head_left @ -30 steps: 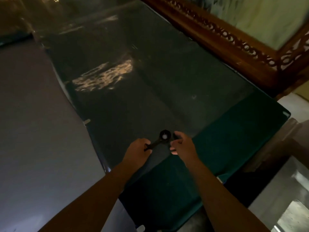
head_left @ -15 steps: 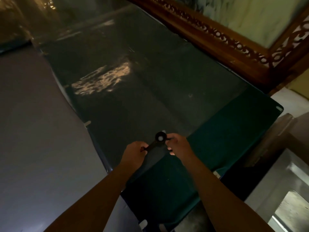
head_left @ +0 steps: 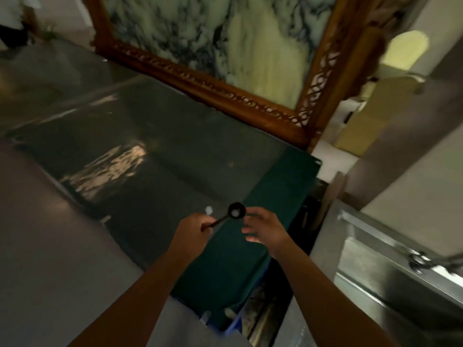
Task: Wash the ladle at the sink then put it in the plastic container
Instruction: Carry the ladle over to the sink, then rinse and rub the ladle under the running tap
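Note:
A small dark ladle [head_left: 235,211] is held level above a table covered in dark green cloth under glass [head_left: 175,156]. Its round bowl faces up with a pale spot inside. My left hand [head_left: 194,227] is shut on the thin handle. My right hand [head_left: 263,225] is just right of the bowl, fingers spread and curled, its fingertips near the bowl's rim; touching or apart, I cannot tell. A steel sink [head_left: 390,274] with a tap [head_left: 423,261] shows at the lower right. No plastic container is in view.
A carved wooden frame [head_left: 225,88] around a marbled panel stands behind the table. A gap with a blue crate edge [head_left: 235,326] lies between table and sink. A grey surface [head_left: 50,246] fills the left. A wooden stick [head_left: 330,196] leans by the sink.
The view has swung right and up, bringing the sink and the framed panel into sight. My right hand has loosened from the ladle's bowl and opened. My left hand keeps the handle.

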`<state>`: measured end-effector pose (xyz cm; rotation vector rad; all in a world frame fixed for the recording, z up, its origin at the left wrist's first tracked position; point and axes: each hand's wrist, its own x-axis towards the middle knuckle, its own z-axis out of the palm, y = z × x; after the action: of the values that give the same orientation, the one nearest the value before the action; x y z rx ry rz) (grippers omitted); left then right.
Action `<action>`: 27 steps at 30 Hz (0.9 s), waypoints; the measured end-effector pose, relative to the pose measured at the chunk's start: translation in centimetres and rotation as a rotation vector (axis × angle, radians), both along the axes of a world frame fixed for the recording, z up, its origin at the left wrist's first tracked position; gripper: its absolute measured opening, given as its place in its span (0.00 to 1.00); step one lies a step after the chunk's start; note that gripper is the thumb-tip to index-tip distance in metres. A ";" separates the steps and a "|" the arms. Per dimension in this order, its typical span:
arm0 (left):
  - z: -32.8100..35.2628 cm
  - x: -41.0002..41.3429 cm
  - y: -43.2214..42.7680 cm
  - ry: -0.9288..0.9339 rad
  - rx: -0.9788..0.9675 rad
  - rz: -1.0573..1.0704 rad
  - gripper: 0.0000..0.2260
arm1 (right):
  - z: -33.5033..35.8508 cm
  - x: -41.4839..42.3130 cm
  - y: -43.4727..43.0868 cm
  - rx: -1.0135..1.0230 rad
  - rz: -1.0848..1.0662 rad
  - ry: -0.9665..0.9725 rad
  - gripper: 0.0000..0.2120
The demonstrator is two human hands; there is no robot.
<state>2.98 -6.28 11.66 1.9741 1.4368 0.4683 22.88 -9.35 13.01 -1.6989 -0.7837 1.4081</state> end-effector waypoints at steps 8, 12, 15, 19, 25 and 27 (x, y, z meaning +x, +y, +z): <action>5.4 7.3 -5.7 -0.119 0.032 -0.203 0.09 | 7.8 5.8 -12.5 0.098 -0.225 0.057 0.10; 6.9 12.8 -8.4 -0.115 0.006 -0.370 0.08 | 9.6 9.5 -18.1 0.158 -0.324 0.001 0.10; 7.7 17.4 -10.6 -0.127 -0.001 -0.459 0.08 | 9.8 12.5 -21.8 0.175 -0.428 -0.019 0.10; 8.0 23.4 -13.1 -0.151 -0.060 -0.558 0.07 | 9.5 17.3 -25.7 0.164 -0.531 -0.073 0.10; 7.5 32.6 -16.6 -0.191 -0.191 -0.591 0.05 | 7.5 26.2 -30.0 0.185 -0.588 -0.140 0.08; 7.1 35.5 -17.6 -0.208 -0.226 -0.583 0.05 | 6.3 29.5 -31.0 0.201 -0.590 -0.112 0.08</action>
<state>38.49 -23.90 18.77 1.9731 0.7014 0.2246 52.34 -40.36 19.28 -1.6749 -0.4093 0.8089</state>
